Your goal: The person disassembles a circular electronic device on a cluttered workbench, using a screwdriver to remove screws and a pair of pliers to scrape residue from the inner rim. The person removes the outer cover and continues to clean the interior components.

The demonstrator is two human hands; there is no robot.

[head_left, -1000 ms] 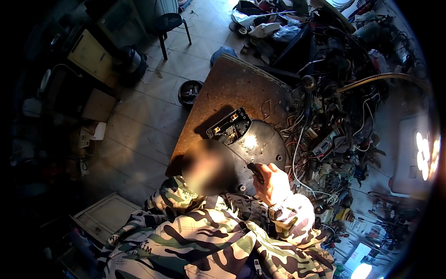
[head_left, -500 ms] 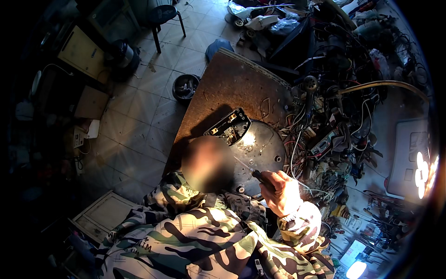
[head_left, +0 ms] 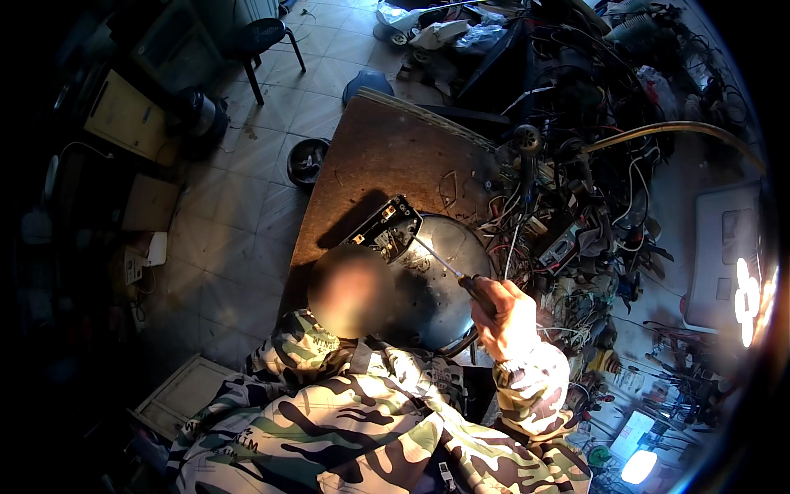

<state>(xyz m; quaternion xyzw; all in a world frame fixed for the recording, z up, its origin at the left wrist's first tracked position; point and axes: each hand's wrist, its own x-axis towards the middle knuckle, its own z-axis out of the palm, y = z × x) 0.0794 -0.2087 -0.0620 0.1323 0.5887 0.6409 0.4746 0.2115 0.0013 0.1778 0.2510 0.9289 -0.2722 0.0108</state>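
My right hand (head_left: 506,317) grips the dark handle of a screwdriver (head_left: 444,263), whose thin shaft reaches up and left to a black open housing (head_left: 387,218) with circuit parts and brass-coloured pieces inside. The housing sits at the upper left of a round dark metal base (head_left: 440,300) on a worn brown wooden board (head_left: 383,144). My left hand (head_left: 347,292) is under a blurred patch at the lower left of the base, at the end of its camouflage sleeve, so its fingers and whatever it holds cannot be made out.
A dense pile of cables, tools and parts (head_left: 559,222) covers the right side, with a lit lamp (head_left: 745,300). Beyond the board are a black stool (head_left: 263,37), a dark bucket (head_left: 306,160) and clutter (head_left: 436,33) on the tiled floor (head_left: 230,206). Cabinets (head_left: 123,115) line the left.
My right hand has shifted rightward and the screwdriver tip has moved up to the housing's edge. The base now looks glossier, its round fittings no longer showing. The whole view has shifted slightly.
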